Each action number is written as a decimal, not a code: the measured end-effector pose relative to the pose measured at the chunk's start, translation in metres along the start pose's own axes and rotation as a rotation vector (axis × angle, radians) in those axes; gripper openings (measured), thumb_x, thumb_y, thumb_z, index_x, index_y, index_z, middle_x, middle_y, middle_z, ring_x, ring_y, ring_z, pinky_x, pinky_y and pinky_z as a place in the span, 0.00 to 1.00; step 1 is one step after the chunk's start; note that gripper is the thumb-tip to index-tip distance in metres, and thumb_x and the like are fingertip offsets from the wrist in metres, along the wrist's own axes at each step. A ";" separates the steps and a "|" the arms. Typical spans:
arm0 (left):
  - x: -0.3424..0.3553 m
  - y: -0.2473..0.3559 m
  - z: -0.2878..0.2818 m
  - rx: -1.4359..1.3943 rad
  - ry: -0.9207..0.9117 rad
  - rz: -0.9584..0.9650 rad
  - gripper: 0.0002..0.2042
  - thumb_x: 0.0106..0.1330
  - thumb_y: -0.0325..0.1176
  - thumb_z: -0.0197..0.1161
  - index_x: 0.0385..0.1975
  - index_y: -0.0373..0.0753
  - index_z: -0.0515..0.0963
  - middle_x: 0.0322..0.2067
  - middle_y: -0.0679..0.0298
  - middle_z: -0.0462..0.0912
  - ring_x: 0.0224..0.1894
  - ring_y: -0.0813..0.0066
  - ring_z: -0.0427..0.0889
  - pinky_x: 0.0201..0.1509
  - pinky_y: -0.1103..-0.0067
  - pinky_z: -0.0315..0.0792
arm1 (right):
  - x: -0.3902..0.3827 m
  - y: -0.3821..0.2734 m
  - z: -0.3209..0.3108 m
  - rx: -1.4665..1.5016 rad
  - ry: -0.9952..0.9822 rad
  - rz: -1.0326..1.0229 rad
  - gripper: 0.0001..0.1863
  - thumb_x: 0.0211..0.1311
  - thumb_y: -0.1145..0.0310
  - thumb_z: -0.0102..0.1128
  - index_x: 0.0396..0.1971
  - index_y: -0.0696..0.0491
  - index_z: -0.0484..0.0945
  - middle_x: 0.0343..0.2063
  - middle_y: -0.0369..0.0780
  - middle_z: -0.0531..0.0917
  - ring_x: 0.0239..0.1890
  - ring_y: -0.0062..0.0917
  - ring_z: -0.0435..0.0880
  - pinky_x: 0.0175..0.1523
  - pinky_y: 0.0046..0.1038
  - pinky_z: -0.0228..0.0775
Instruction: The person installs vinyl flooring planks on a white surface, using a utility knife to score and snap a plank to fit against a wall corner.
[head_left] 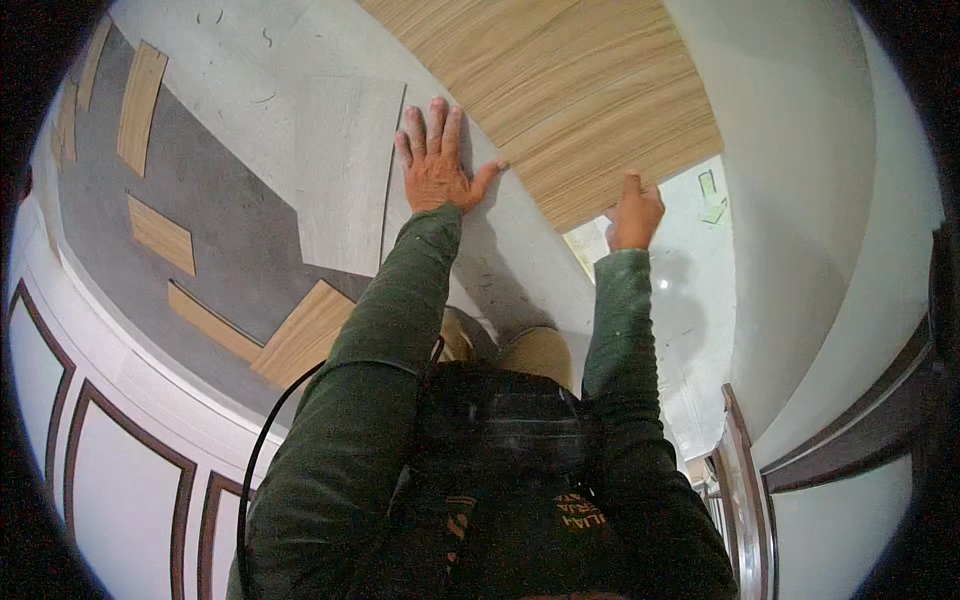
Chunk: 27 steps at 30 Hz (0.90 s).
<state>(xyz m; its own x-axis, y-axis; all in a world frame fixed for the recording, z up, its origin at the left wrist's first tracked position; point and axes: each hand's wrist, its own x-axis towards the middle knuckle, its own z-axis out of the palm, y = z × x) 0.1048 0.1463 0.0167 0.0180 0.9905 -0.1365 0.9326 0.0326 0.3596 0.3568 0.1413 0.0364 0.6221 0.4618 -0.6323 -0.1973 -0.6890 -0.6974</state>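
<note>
Should my right hand [635, 212], curled at the near edge of the wood-patterned flooring [580, 100], press unevenly, I judge that this edge could chip or skew; whether that grip pinches it I cannot tell, while my left hand [437, 175] is spread beside the grey plank [348, 175]. The flooring, ahead and rightward on the pale floor [545, 290], appears tan, brown-streaked and faintly seamed.

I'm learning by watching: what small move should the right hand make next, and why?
Perhaps gently nudge the nearest wood-look board: the right hand is at its near edge, while the left hand, spread beside the grey plank, seems to brace.
</note>
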 end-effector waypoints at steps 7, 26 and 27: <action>-0.001 -0.004 0.003 -0.011 0.015 -0.002 0.48 0.50 0.70 0.58 0.68 0.45 0.56 0.70 0.57 0.53 0.72 0.46 0.43 0.70 0.49 0.35 | 0.018 -0.004 -0.017 -0.365 -0.118 0.033 0.23 0.60 0.58 0.61 0.32 0.68 0.74 0.27 0.46 0.80 0.23 0.31 0.82 0.27 0.32 0.82; -0.002 -0.003 0.008 0.014 -0.035 -0.035 0.46 0.50 0.72 0.56 0.68 0.53 0.59 0.72 0.62 0.47 0.74 0.51 0.34 0.72 0.52 0.30 | 0.021 -0.033 -0.008 -0.972 0.097 -0.425 0.19 0.53 0.55 0.66 0.29 0.58 0.77 0.22 0.43 0.83 0.26 0.37 0.82 0.36 0.36 0.74; -0.002 -0.003 0.007 0.018 -0.038 -0.039 0.46 0.50 0.72 0.56 0.68 0.53 0.59 0.72 0.62 0.47 0.74 0.51 0.34 0.72 0.52 0.30 | 0.013 -0.025 0.000 -0.866 0.201 -0.504 0.19 0.53 0.55 0.66 0.31 0.57 0.77 0.24 0.43 0.84 0.29 0.38 0.83 0.38 0.37 0.73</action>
<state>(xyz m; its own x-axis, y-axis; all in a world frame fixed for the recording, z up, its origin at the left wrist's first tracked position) 0.1040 0.1434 0.0097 -0.0054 0.9826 -0.1854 0.9393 0.0687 0.3363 0.3699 0.1643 0.0456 0.6126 0.7622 -0.2092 0.6883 -0.6446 -0.3329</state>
